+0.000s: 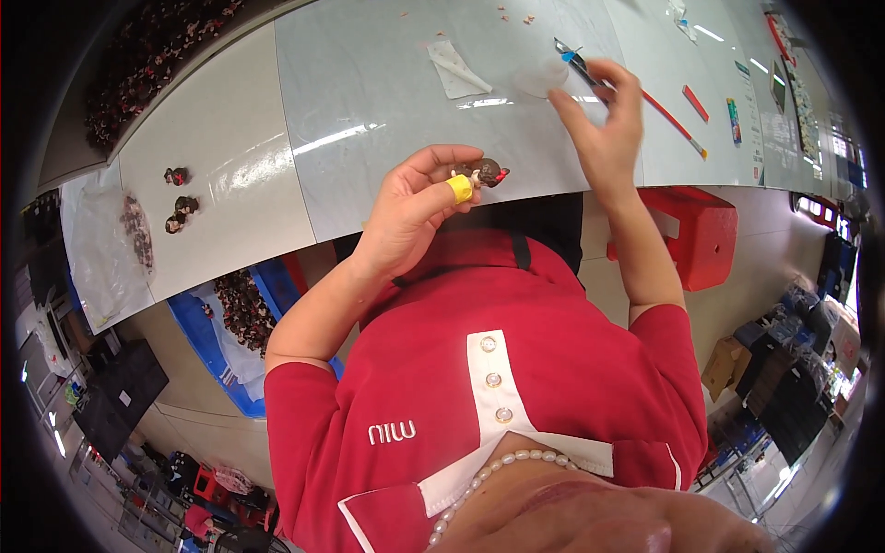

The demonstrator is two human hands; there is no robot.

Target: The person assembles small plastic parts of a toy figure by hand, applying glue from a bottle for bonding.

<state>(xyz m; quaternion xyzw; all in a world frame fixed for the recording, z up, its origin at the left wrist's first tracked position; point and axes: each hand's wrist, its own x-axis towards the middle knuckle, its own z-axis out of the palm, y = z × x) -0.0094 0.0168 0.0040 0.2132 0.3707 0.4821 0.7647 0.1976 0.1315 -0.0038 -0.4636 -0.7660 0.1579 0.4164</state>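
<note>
My left hand point(406, 205) is closed around a small figurine point(489, 170) with dark brown hair and a red part at its right end. Yellow tape wraps the thumb that presses on it. Further right and farther over the table, my right hand point(610, 129) has its thumb and forefinger spread, with nothing visible between them. Beside its fingertips lie a slim black tool point(581, 66) with a blue piece on it and a small translucent round dish point(539, 84). The fingers hide part of the black tool, so contact cannot be made out.
A thin red brush point(675, 120), a red strip point(696, 103) and a small tube point(734, 121) lie to the right. White paper point(455, 72) sits mid-table. At left are more figurines point(182, 205) and a plastic bag point(101, 244). A filled blue crate point(217, 358) and red stool point(705, 238) stand below.
</note>
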